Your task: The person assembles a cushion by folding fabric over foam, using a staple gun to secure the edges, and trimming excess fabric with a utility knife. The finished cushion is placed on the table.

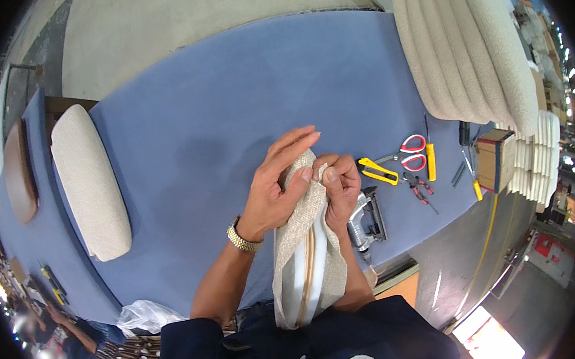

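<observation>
A padded panel [309,270] stands on edge against my body, its layered side showing white foam around a thin wooden core. Loose beige woven fabric [289,235] wraps over it from both sides. My left hand [276,187], with a watch on the wrist, grips the panel's far end, thumb pressed on the fabric and fingers stretched along the outside. At that same end my right hand [340,186] pinches a fold of the fabric between thumb and curled fingers. Just right of it lies a metal staple gun [367,219], partly hidden by the hand.
On the blue table [230,97] lie scissors [413,152], a yellow utility knife [378,172], a yellow-handled screwdriver [430,162] and pliers [420,188]. Stacked beige pads [457,44] stand far right, near a cardboard box [496,160]. A covered pad [90,185] and brown pad [20,173] sit left.
</observation>
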A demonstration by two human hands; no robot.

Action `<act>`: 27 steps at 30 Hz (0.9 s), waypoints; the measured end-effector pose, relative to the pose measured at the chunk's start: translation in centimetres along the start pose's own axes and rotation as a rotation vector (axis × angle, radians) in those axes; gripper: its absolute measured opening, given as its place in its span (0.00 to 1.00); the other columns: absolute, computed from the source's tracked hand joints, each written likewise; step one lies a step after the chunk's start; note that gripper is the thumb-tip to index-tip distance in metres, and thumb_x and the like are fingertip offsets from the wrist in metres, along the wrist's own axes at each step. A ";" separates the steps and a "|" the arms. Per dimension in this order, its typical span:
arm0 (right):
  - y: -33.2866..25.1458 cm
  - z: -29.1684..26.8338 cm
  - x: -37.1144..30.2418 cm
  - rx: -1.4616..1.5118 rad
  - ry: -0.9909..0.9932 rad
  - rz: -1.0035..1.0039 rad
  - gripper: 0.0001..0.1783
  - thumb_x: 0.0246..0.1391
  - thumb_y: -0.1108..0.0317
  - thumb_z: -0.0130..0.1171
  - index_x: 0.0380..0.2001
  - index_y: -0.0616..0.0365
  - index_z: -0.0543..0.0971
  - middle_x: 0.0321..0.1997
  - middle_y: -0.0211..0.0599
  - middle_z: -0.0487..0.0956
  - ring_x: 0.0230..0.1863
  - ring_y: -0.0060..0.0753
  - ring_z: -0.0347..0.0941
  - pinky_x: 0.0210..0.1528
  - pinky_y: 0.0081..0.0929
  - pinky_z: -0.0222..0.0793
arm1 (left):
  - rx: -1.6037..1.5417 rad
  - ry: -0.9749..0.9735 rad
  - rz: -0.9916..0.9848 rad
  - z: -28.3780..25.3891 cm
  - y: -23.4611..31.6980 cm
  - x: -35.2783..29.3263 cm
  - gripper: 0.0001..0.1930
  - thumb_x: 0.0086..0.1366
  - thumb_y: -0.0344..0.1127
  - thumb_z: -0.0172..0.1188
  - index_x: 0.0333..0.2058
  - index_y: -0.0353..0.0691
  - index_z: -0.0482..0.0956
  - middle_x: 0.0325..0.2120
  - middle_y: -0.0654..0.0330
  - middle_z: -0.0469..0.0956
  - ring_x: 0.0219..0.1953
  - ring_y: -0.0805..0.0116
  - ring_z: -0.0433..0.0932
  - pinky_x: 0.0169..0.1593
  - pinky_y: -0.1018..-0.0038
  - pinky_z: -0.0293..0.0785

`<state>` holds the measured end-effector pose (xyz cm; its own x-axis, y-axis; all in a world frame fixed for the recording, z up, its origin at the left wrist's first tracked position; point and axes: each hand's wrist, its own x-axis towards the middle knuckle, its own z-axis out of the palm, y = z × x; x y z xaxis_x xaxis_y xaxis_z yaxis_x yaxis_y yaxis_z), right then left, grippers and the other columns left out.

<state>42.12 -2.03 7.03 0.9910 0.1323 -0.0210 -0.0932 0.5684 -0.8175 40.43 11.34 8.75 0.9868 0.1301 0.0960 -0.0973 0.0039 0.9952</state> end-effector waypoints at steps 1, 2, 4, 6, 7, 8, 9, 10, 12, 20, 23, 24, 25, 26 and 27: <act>-0.3 -0.5 0.0 -0.079 -0.022 0.004 0.08 0.65 0.72 0.61 0.35 0.59 0.72 0.40 0.41 0.82 0.35 0.20 0.69 0.41 0.23 0.66 | 0.004 0.002 0.008 0.1 0.0 0.0 0.26 0.67 0.27 0.56 0.64 0.39 0.76 0.65 0.49 0.73 0.66 0.57 0.72 0.68 0.63 0.66; -0.9 -1.2 -0.1 -0.158 -0.045 0.008 0.06 0.64 0.73 0.62 0.37 0.60 0.73 0.43 0.42 0.82 0.37 0.21 0.71 0.43 0.23 0.68 | 0.007 0.003 0.016 0.2 0.0 0.0 0.26 0.66 0.26 0.56 0.64 0.39 0.76 0.65 0.49 0.73 0.66 0.57 0.72 0.68 0.63 0.66; -2.1 -2.4 -0.6 -0.359 -0.047 -0.008 0.07 0.63 0.74 0.62 0.42 0.62 0.75 0.48 0.43 0.81 0.43 0.25 0.73 0.48 0.25 0.70 | 0.008 0.004 0.005 0.1 0.1 0.1 0.27 0.65 0.24 0.56 0.64 0.39 0.76 0.65 0.50 0.73 0.66 0.57 0.72 0.68 0.63 0.66; -3.7 -3.9 -2.3 -0.594 -0.017 -0.049 0.12 0.62 0.75 0.63 0.48 0.63 0.77 0.53 0.44 0.79 0.50 0.29 0.75 0.54 0.27 0.73 | -0.002 -0.001 -0.005 -0.1 0.3 0.1 0.29 0.63 0.22 0.56 0.64 0.39 0.75 0.65 0.50 0.72 0.66 0.57 0.72 0.68 0.62 0.66; -4.0 -7.3 -3.8 -0.760 0.008 0.037 0.18 0.60 0.77 0.63 0.53 0.64 0.77 0.59 0.45 0.76 0.59 0.34 0.73 0.63 0.32 0.71 | -0.011 -0.001 -0.011 -0.4 0.3 0.0 0.29 0.62 0.22 0.56 0.65 0.40 0.75 0.65 0.50 0.72 0.67 0.57 0.71 0.69 0.62 0.65; -4.1 -10.0 -5.7 -0.992 0.122 0.193 0.22 0.57 0.78 0.66 0.55 0.64 0.75 0.59 0.47 0.76 0.59 0.36 0.74 0.63 0.34 0.71 | -0.015 -0.005 -0.018 -0.5 0.2 -0.2 0.30 0.62 0.21 0.56 0.65 0.40 0.75 0.66 0.51 0.71 0.67 0.57 0.70 0.69 0.61 0.65; -4.3 -13.8 -8.2 -1.128 0.144 0.278 0.25 0.58 0.76 0.66 0.58 0.64 0.74 0.59 0.49 0.76 0.58 0.40 0.74 0.63 0.36 0.71 | -0.022 -0.004 -0.012 -0.5 0.1 -0.3 0.31 0.61 0.21 0.56 0.65 0.41 0.74 0.66 0.51 0.71 0.68 0.56 0.69 0.70 0.61 0.64; -4.1 -16.8 -10.2 -1.211 0.144 0.296 0.27 0.58 0.74 0.66 0.60 0.64 0.73 0.59 0.51 0.76 0.58 0.43 0.74 0.62 0.37 0.71 | -0.033 -0.009 -0.003 -0.4 -0.1 -0.3 0.32 0.60 0.21 0.57 0.66 0.42 0.74 0.67 0.51 0.70 0.69 0.56 0.69 0.70 0.60 0.64; -3.2 -21.7 -14.2 -1.329 0.122 0.275 0.31 0.60 0.70 0.65 0.64 0.64 0.70 0.59 0.53 0.76 0.58 0.49 0.74 0.61 0.38 0.71 | -0.043 -0.032 0.006 0.1 -0.5 -0.3 0.34 0.59 0.20 0.58 0.66 0.43 0.73 0.67 0.52 0.69 0.69 0.56 0.67 0.71 0.59 0.63; -8.0 -15.1 -9.3 -1.548 -0.052 0.218 0.27 0.62 0.65 0.62 0.62 0.67 0.72 0.51 0.51 0.81 0.49 0.44 0.80 0.53 0.38 0.75 | 0.014 -0.074 0.055 -0.3 -0.6 0.0 0.34 0.58 0.23 0.61 0.66 0.45 0.73 0.68 0.53 0.69 0.70 0.52 0.66 0.71 0.57 0.62; -15.6 -13.3 -5.1 -1.019 0.176 0.567 0.22 0.57 0.72 0.65 0.55 0.64 0.77 0.43 0.42 0.84 0.37 0.35 0.82 0.49 0.35 0.77 | 0.033 -0.089 0.041 -0.3 -0.4 0.1 0.35 0.58 0.24 0.62 0.66 0.46 0.74 0.68 0.53 0.69 0.70 0.51 0.66 0.71 0.56 0.62; -17.4 -10.3 -3.5 -0.951 0.110 0.572 0.21 0.56 0.72 0.65 0.54 0.63 0.78 0.43 0.41 0.84 0.37 0.35 0.82 0.49 0.34 0.77 | 0.026 -0.089 0.034 -0.4 -0.4 0.1 0.35 0.57 0.24 0.62 0.66 0.47 0.74 0.68 0.53 0.69 0.70 0.51 0.65 0.71 0.56 0.62; -19.1 -7.5 -2.0 -0.875 0.043 0.577 0.20 0.56 0.72 0.66 0.52 0.63 0.78 0.42 0.41 0.84 0.37 0.34 0.82 0.49 0.34 0.78 | 0.024 -0.093 0.033 -0.4 -0.4 0.0 0.35 0.57 0.24 0.62 0.66 0.47 0.74 0.68 0.53 0.69 0.70 0.50 0.65 0.71 0.55 0.62; -20.2 -3.9 -0.1 -0.909 -0.057 0.538 0.21 0.56 0.70 0.67 0.52 0.63 0.79 0.43 0.42 0.84 0.39 0.36 0.82 0.49 0.34 0.78 | 0.025 -0.101 0.036 -0.3 -0.4 0.2 0.35 0.57 0.24 0.62 0.66 0.47 0.73 0.68 0.53 0.69 0.71 0.50 0.65 0.72 0.55 0.62; -20.0 -2.1 1.3 -1.004 -0.210 0.350 0.23 0.53 0.73 0.67 0.53 0.63 0.79 0.41 0.41 0.84 0.39 0.36 0.82 0.45 0.33 0.79 | 0.029 -0.104 0.040 -0.1 -0.4 0.2 0.36 0.57 0.23 0.62 0.66 0.47 0.73 0.68 0.53 0.68 0.71 0.50 0.64 0.72 0.54 0.61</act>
<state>45.43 -14.92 22.18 0.8794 0.3488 -0.3239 -0.1516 -0.4399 -0.8852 40.62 11.47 8.34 0.9904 0.0260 0.1358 -0.1350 -0.0283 0.9904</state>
